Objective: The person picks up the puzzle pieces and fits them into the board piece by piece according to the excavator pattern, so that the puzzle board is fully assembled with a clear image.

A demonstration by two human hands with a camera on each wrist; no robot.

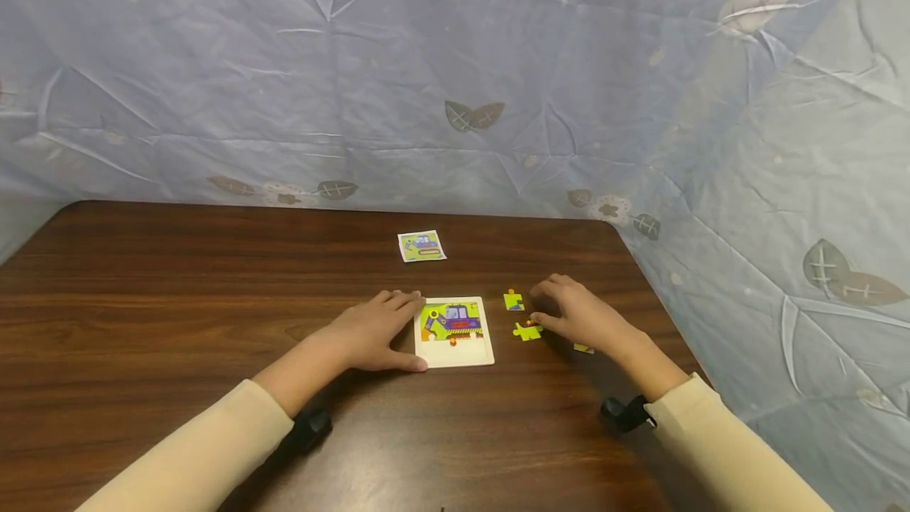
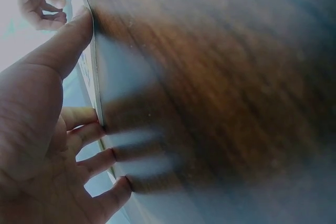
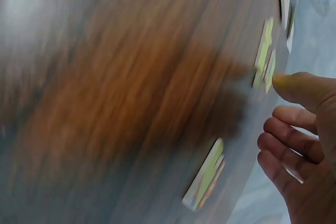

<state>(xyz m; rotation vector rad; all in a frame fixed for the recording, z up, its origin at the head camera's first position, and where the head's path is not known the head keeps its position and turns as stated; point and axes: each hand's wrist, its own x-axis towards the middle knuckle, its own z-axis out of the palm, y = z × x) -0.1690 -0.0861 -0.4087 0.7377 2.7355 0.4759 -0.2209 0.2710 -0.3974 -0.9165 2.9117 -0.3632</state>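
A white square puzzle tray [image 1: 455, 355] lies on the table, its upper part filled with a purple excavator picture on green. The left hand [image 1: 374, 332] rests at the tray's left side, thumb at the lower left corner, fingers spread near the upper left; in the left wrist view the hand [image 2: 47, 114] touches the tray edge. The right hand [image 1: 579, 314] is over loose pieces to the right, thumb near a green piece [image 1: 528, 332]; another piece [image 1: 513, 301] lies just behind. In the right wrist view the fingers [image 3: 294, 145] are loosely bent, with nothing seen held.
A small picture card [image 1: 422, 246] of the excavator lies behind the tray. One more piece [image 1: 583, 348] is partly hidden under the right wrist. Patterned cloth [image 1: 398, 85] hangs behind and to the right of the brown table [image 1: 178, 283].
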